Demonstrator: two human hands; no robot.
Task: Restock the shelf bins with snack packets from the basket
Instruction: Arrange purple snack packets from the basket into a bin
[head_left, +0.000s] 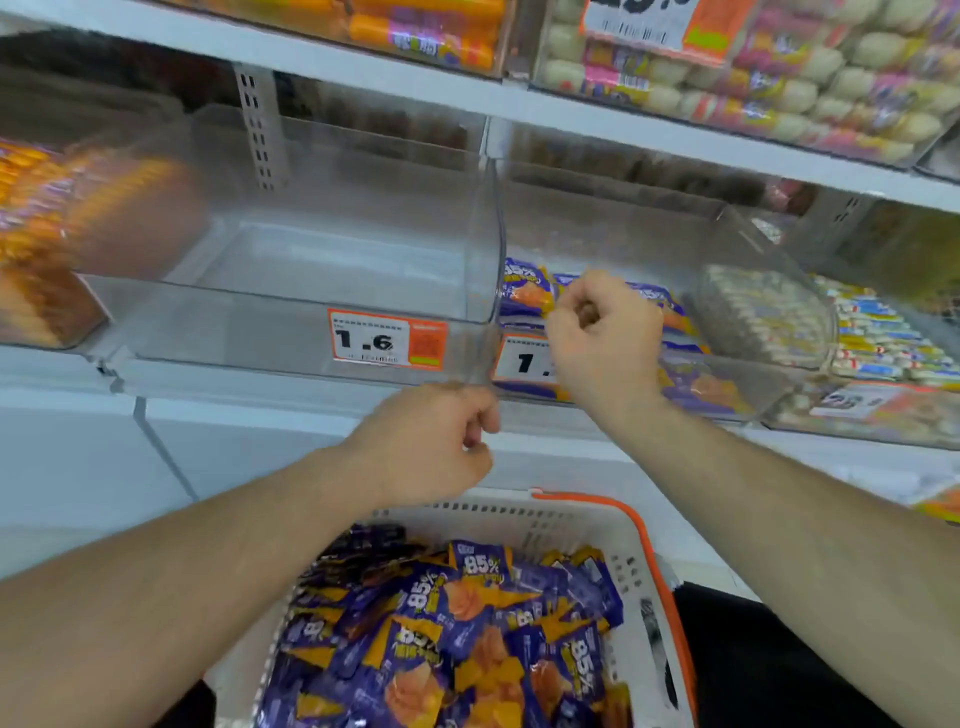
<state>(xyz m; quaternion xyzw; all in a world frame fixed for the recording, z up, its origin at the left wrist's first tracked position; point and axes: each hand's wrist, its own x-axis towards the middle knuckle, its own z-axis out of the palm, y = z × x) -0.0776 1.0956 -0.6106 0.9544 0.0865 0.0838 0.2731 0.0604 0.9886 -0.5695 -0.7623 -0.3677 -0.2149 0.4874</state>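
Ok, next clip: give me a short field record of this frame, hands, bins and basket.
left hand: curled, nothing visibly held, below the bins
right hand: curled, over purple packets in the right bin; grip on a packet unclear
middle bin: clear plastic, no packets in it, price tag 1.6
basket: white, orange handle, holds many purple packets

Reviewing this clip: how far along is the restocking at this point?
Early on. Done: a few purple snack packets already lie in the right-hand clear bin. In hand: nothing clearly; the right hand is curled above that bin, the left hand curled near the bin divider. Left: the basket is still heaped with packets, and the clear bin marked 1.6 holds none.
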